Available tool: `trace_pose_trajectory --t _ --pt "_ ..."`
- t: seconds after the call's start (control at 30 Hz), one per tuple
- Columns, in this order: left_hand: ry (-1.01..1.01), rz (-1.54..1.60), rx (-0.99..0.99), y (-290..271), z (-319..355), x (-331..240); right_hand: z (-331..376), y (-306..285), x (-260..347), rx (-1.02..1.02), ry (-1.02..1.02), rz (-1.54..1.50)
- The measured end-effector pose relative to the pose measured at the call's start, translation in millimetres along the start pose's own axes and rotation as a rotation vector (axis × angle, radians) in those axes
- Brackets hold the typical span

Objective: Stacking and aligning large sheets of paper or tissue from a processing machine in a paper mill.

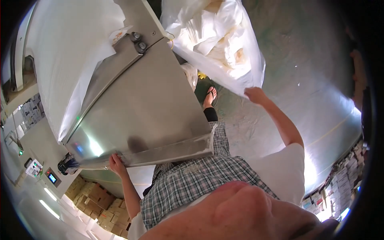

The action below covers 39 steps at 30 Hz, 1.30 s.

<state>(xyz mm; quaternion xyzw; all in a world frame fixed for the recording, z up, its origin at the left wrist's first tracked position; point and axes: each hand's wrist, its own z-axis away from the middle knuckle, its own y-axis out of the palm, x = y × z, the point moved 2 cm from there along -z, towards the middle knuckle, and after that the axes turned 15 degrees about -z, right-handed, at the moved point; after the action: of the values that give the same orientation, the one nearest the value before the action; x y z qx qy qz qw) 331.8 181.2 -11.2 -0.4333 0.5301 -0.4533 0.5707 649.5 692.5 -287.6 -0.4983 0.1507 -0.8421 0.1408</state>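
Here, translucent crumpled plastic bag (224,44) gripped by right hand (255,95), left hand (117,163) clutching shiny steel hopper's edge (168,151)

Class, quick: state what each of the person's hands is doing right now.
Left hand: closed, gripping the lower edge of the steel machine panel.
Right hand: closed on the edge of the large clear plastic bag.

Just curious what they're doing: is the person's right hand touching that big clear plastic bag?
Touching. The head view shows the right hand gripping the lower edge of the clear plastic bag.
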Motion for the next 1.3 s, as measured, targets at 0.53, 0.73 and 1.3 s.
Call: trace_pose_trajectory --t 0.53,0.73,1.3 --pt "0.465 0.213 -0.064 -40.7 9.6 23.4 7.1 -108.0 63.9 -0.537 0.164 0.021" --pt "0.621 0.302 -0.276 -101.5 -12.9 160.9 21.2 -111.5 310.3 -0.710 -0.172 -0.341" --pt "0.056 0.672 -0.413 -155.0 -136.8 506.8 -230.6 318.3 632.9 0.330 -0.119 0.050"
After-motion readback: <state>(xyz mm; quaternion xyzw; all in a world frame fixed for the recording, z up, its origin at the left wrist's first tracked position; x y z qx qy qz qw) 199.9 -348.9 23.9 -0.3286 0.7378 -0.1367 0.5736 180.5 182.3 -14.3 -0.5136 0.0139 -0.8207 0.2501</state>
